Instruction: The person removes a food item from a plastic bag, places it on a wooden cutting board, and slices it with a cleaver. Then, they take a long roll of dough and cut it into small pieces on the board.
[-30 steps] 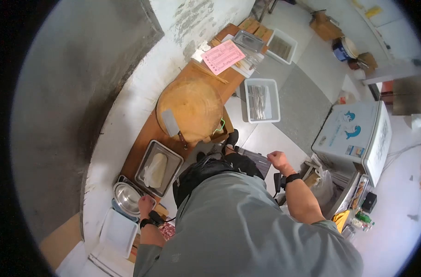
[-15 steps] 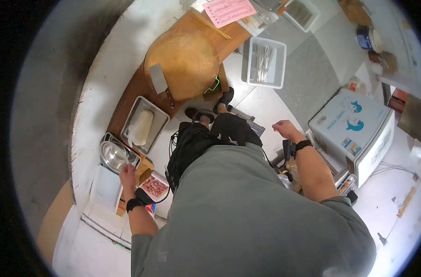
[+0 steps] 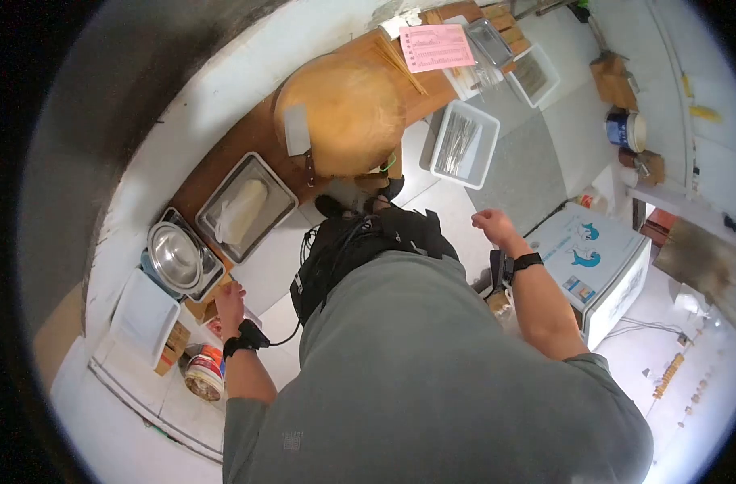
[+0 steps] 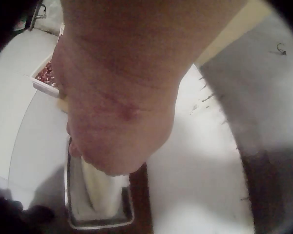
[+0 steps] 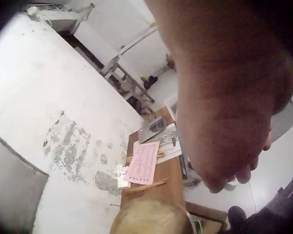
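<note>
At the lower left of the head view, the left hand (image 3: 230, 302) hangs just beside the metal bowl (image 3: 175, 255), between it and the person's body. Its fingers are loosely curled and hold nothing; whether they brush anything under them, I cannot tell. The bowl lies past the fingers, near the metal tray (image 3: 276, 201), where a long pale bundle (image 3: 244, 211) rests. In the left wrist view, a white tub (image 4: 45, 87) of red pieces shows beside the wrist.

The right hand (image 3: 494, 224) hangs apart from the bowl and tray, near the fridge (image 3: 587, 262), its fingers loosely bent and empty. Beyond the tray, a cleaver (image 3: 296, 131) lies on the round wooden block (image 3: 352, 113), and a pink sheet (image 3: 437, 47) lies farther along the table (image 3: 215, 173).
</note>
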Demonstrator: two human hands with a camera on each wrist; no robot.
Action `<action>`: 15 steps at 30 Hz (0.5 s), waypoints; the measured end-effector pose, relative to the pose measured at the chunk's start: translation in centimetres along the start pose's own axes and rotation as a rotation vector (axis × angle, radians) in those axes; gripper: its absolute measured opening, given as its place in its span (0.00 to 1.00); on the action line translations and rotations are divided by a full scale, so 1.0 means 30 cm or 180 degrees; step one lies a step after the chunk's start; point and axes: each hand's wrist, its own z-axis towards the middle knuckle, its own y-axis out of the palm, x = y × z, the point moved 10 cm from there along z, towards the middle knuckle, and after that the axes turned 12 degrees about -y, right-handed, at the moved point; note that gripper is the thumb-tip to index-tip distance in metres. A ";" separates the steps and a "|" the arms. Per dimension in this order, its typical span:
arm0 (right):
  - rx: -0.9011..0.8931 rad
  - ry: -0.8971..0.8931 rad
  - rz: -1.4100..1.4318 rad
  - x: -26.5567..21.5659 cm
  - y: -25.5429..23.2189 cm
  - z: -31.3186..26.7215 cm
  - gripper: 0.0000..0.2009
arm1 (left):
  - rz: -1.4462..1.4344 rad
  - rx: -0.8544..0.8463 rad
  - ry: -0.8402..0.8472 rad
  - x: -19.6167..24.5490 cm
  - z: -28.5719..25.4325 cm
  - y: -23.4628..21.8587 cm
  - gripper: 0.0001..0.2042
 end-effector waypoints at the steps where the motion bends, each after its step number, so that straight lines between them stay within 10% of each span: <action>1: 0.0055 0.0009 -0.0042 -0.029 0.005 -0.016 0.20 | 0.0105 -0.0042 -0.0302 -0.031 0.010 -0.001 0.15; 7: -0.0002 -0.0101 -0.0466 -0.167 0.089 -0.086 0.19 | -0.0564 -0.0344 -0.0798 -0.333 0.183 -0.001 0.15; 15: -0.0379 -0.0164 -0.0693 -0.109 0.077 -0.047 0.21 | -0.0835 0.0051 -0.0614 -0.320 0.154 0.002 0.16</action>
